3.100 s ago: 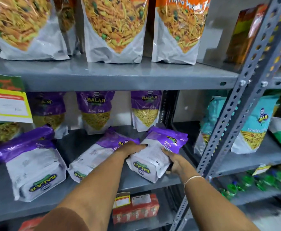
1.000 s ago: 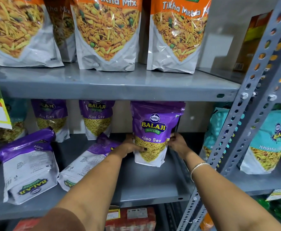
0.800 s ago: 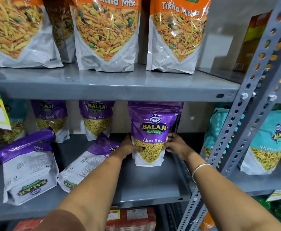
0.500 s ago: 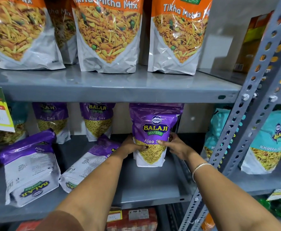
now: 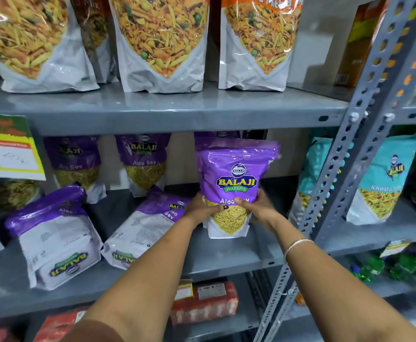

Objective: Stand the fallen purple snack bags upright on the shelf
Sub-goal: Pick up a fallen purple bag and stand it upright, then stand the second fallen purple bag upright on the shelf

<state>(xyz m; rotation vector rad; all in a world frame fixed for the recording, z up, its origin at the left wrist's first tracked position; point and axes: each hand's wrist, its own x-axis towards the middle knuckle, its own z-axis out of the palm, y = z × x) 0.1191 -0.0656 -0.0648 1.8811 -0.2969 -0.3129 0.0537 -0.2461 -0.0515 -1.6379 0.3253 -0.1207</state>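
Left hand (image 5: 203, 208) and right hand (image 5: 257, 209) clasp the lower sides of one upright purple-and-white plastic snack bag marked Aloo Sev (image 5: 234, 183), thumbs across its front, at centre frame. Its base sits at the grey metal middle shelf (image 5: 226, 257); contact cannot be confirmed. Two like purple bags lie flat, backs up: one just left of the hands (image 5: 142, 225), one at lower left (image 5: 54, 240). Two more (image 5: 142, 164) (image 5: 75, 164) stand upright behind them.

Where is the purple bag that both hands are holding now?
In the head view, the held purple bag stands upright on the middle shelf, right of centre, between a fallen purple bag and the grey upright post.
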